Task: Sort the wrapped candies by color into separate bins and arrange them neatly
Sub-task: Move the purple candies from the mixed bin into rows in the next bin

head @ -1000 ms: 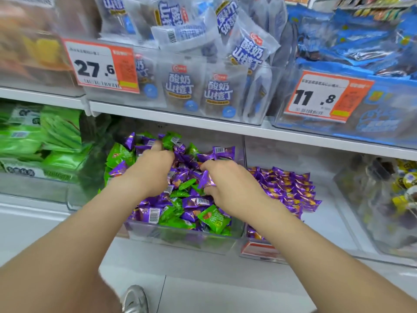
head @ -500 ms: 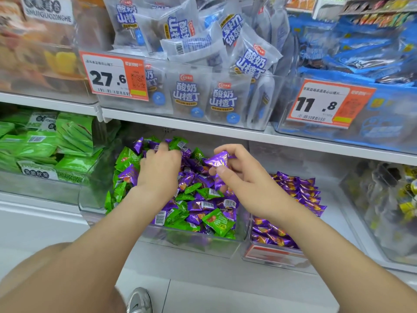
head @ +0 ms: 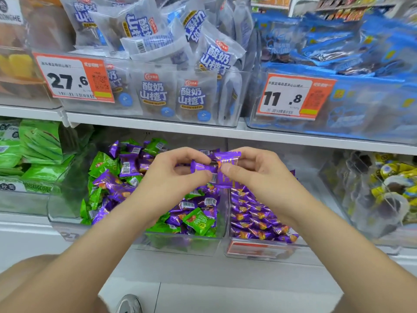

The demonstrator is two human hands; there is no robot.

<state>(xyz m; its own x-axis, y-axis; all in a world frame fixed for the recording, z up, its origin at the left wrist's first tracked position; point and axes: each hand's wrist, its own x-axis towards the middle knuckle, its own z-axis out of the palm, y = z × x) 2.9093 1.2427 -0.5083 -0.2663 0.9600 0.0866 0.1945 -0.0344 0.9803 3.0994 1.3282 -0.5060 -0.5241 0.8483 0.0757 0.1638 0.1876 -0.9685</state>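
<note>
Both grips are up out of the mixed pile since half a second ago and now meet above the wall between two bins. Left grip pinches a purple candy between thumb and fingers. Right grip pinches a second purple candy. The two wrappers touch. More purple wrapper is bunched under the right thumb, count unclear. Below left is the clear mixed bin, with green candies and purple ones jumbled. Just beside it on the right, the purple bin holds only a purple pile. The upper shelf carries white pouches behind a 27.6 tag, and blue packs behind an 11.8 tag.
</note>
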